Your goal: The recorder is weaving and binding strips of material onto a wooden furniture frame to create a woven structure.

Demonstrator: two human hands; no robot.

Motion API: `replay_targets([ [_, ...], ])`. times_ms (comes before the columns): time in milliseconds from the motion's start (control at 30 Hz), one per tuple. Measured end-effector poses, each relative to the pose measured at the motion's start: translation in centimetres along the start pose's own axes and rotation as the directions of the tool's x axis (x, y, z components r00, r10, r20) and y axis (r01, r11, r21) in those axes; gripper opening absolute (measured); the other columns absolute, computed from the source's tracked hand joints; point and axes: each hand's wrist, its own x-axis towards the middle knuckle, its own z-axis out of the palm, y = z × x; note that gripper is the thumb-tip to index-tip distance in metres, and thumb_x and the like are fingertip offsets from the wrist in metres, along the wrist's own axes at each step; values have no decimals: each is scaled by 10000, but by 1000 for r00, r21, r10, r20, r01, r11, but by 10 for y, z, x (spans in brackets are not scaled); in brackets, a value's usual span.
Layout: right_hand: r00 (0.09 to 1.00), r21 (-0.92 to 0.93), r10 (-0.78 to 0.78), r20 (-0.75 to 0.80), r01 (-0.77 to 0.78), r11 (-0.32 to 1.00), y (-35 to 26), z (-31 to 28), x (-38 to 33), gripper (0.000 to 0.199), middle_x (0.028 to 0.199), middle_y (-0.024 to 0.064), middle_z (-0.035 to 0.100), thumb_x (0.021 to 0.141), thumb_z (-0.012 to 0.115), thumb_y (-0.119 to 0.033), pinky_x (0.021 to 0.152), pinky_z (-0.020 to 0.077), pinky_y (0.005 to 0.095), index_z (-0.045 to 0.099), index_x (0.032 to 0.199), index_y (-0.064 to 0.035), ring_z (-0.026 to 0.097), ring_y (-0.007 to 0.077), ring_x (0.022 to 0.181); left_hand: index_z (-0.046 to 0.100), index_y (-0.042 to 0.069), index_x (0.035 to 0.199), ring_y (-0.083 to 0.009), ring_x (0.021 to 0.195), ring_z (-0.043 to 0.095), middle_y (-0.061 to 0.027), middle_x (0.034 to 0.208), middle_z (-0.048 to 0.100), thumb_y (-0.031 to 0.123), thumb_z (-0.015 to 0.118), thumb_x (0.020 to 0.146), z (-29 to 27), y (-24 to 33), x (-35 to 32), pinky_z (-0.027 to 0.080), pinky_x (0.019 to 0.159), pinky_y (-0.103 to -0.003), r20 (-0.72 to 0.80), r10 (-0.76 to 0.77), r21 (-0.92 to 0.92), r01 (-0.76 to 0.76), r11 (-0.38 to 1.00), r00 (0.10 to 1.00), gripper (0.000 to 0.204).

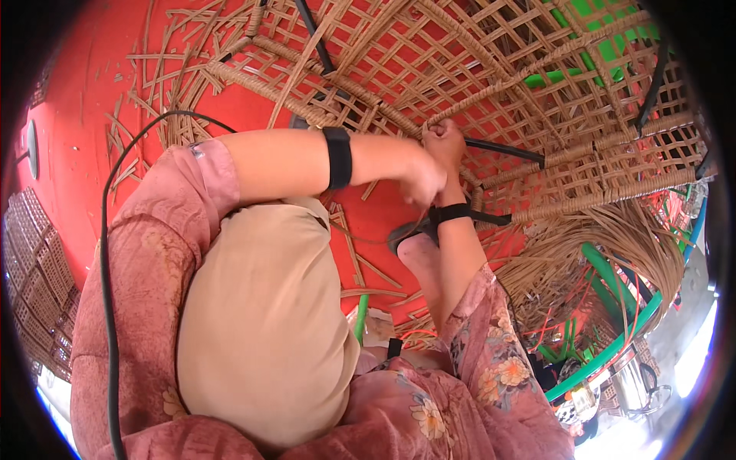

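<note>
A large woven panel (pixel 491 46) of flat brown strips on a frame wound with brown cord leans across the upper right. My right hand (pixel 445 144) is closed at the corner of this frame, its fingers curled against the cord-wrapped edge. Right beside it, my left hand (pixel 424 178) is smeared by motion, so its fingers cannot be made out. Below the left hand, a thin brown strand (pixel 360 232) curves over the red floor. Bare black rods (pixel 506 151) of the frame stick out near the right hand.
Loose brown strips (pixel 184 73) lie scattered on the red floor (pixel 84 115). A big bundle of brown strands (pixel 606 245) hangs over a green chair (pixel 606 353) at right. Another woven piece (pixel 38 268) stands at far left. A black cable (pixel 107 307) runs along my left arm.
</note>
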Motion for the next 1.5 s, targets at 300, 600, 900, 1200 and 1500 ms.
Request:
replay_targets([
  [300,979,-162,-153,137,175,971,2,-10,-1,195,836,174,638,759,585,35,686,481,345,572,954,37,639,261,763,602,13,1089,-304,970,620,-201,1022,635,85,565,773,5,-85,26,493,781,-378,-581,-653,-652,202,731,486,326],
  [600,961,-378,-263,87,276,884,-20,-20,-16,202,961,197,615,758,594,-4,768,478,431,600,960,8,596,353,926,595,5,1035,-241,898,624,-151,945,654,-19,630,686,20,-116,44,491,735,-357,-618,-580,-699,-33,715,531,351],
  [900,968,-581,-248,35,222,783,-21,-14,-7,118,888,174,624,795,625,-113,694,502,468,605,855,-14,629,357,807,609,38,1037,-288,890,624,-143,936,655,54,637,689,12,-110,36,480,732,-378,-603,-569,-611,135,780,559,350],
  [1200,995,-452,-85,-47,55,890,-39,2,-16,151,838,243,622,806,581,-94,706,473,477,544,908,11,611,408,797,606,33,1064,-259,894,618,-154,947,647,8,530,720,9,-105,27,480,717,-363,-553,-585,-682,81,726,593,352],
  [1500,1000,43,-30,-1,30,999,-20,5,-22,442,1104,251,595,787,487,15,871,464,385,422,1222,56,587,341,1053,604,56,1088,-251,910,618,-130,980,649,-8,532,723,6,-99,22,483,737,-368,-558,-565,-663,82,744,608,378],
])
